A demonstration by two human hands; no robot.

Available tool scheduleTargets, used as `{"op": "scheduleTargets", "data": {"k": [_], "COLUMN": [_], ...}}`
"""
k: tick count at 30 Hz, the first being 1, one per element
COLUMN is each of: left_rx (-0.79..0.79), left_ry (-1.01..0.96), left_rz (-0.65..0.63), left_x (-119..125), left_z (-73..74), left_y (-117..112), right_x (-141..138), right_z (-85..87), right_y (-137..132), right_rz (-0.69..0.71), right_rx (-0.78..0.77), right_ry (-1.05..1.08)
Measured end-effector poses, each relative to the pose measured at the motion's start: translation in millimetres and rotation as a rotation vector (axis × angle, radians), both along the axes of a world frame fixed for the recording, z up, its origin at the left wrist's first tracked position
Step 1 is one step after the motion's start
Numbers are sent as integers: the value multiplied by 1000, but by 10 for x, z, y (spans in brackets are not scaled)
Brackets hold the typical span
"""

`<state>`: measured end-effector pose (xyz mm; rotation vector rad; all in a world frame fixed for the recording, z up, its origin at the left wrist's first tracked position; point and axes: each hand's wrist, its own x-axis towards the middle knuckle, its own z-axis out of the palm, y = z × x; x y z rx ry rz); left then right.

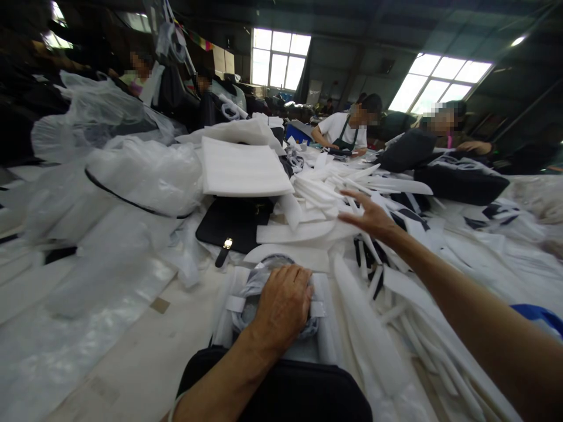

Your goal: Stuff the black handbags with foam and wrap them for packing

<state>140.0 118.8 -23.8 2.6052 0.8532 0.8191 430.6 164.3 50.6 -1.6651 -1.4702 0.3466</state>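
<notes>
Directly in front of me lies an open black bag (pixel 281 390), its inner sides lined with white foam sheets (pixel 328 319). Within it is a coiled bundle wrapped in clear grey plastic (pixel 246 319). My left hand (pixel 284 305) is closed over this bundle, fingers together and curled down at its right side; the fingertips are partly hidden. Stretched out to the right, my right hand (pixel 367 217) has its fingers apart and holds nothing. It hovers at the edge of a heap of white foam strips (pixel 316 190); whether it touches them I cannot tell.
Behind the bag lies a black flap with a gold clasp (pixel 227 243), under a stack of foam sheets (pixel 244 167). Clear plastic bags (pixel 141 176) pile up at left. Black bags (pixel 460 181) stand at right. Co-workers (pixel 347 129) sit across the table.
</notes>
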Motion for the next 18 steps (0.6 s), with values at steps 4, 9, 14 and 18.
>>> {"op": "scheduleTargets", "data": {"k": [4, 9, 14, 18], "left_rx": [-2, 15, 35, 25], "left_ry": [4, 12, 6, -5], "left_rz": [5, 2, 1, -1], "left_x": [-1, 0, 8, 5], "left_z": [3, -3, -22, -19], "left_y": [0, 0, 6, 10], "right_x": [-395, -572, -608, -505], "right_z": [-388, -674, -533, -254], "right_y": [-11, 134, 133, 11], "right_rz": [328, 295, 310, 165], "right_rx": [-394, -571, -484, -414], "right_ry": [-642, -945, -952, -955]}}
